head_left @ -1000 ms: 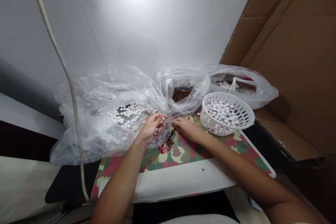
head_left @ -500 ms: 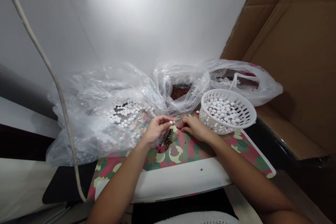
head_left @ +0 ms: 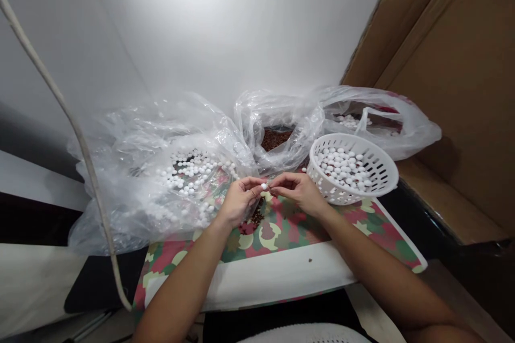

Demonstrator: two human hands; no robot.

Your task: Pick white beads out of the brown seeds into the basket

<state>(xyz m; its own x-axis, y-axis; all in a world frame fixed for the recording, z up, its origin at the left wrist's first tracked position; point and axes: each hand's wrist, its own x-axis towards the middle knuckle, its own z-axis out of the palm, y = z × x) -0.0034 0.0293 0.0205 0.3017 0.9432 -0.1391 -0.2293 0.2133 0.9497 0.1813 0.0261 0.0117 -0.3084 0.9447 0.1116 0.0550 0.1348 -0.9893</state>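
My left hand (head_left: 236, 201) pinches a small white ball (head_left: 264, 186) between thumb and fingertips. From the other side, my right hand (head_left: 300, 190) meets it with thumb and fingers pressed together at the ball's edge; whatever is in that pinch is too small to make out. Just below the hands, a little heap of brown bits (head_left: 256, 217) lies on the patterned cloth (head_left: 281, 230). A white slotted basket (head_left: 388, 171) full of similar balls stands beside my right wrist.
A clear plastic bag (head_left: 132, 134) with many white balls spreads over the left side. Behind my hands sits an open bag (head_left: 309, 123) of brown bits, and another bag (head_left: 426, 131) holds more balls. A cable (head_left: 76, 126) hangs at left; cardboard (head_left: 450, 91) stands at right.
My right hand has moved left and up, and its fingertips now meet the white ball. My left hand keeps its pinch on the ball almost in place. The view has shifted slightly.
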